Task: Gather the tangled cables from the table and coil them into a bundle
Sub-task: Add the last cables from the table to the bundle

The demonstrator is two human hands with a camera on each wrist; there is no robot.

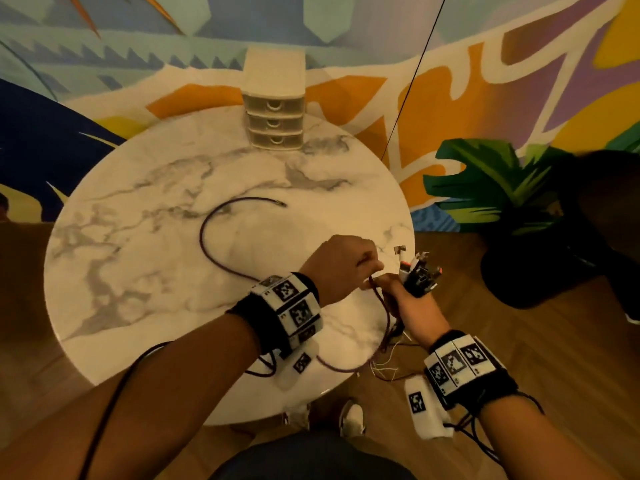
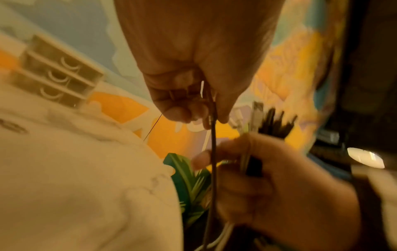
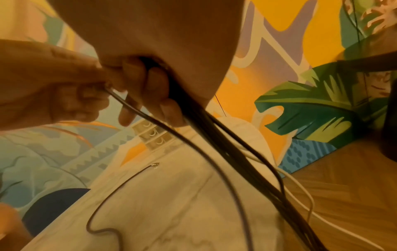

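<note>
A dark maroon cable (image 1: 204, 244) curves across the round marble table (image 1: 138, 289), its metal plug end (image 1: 282, 204) lying free near the middle. My left hand (image 1: 372, 271) pinches this cable at the table's right edge; the left wrist view shows the cable (image 2: 213, 152) dropping straight down from the left hand (image 2: 204, 117). Just beside it, my right hand (image 1: 391, 289) grips a bundle of cables (image 1: 417, 275) with plugs sticking up. In the right wrist view my fingers (image 3: 154, 91) are curled round the dark strands (image 3: 214, 135). Loops (image 1: 384, 341) hang below both hands.
A small white three-drawer unit (image 1: 275, 109) stands at the table's far edge. A black pot with a green leafy plant (image 1: 519, 271) sits on the wooden floor to the right. A thin black cord (image 1: 412, 81) hangs in front of the painted wall.
</note>
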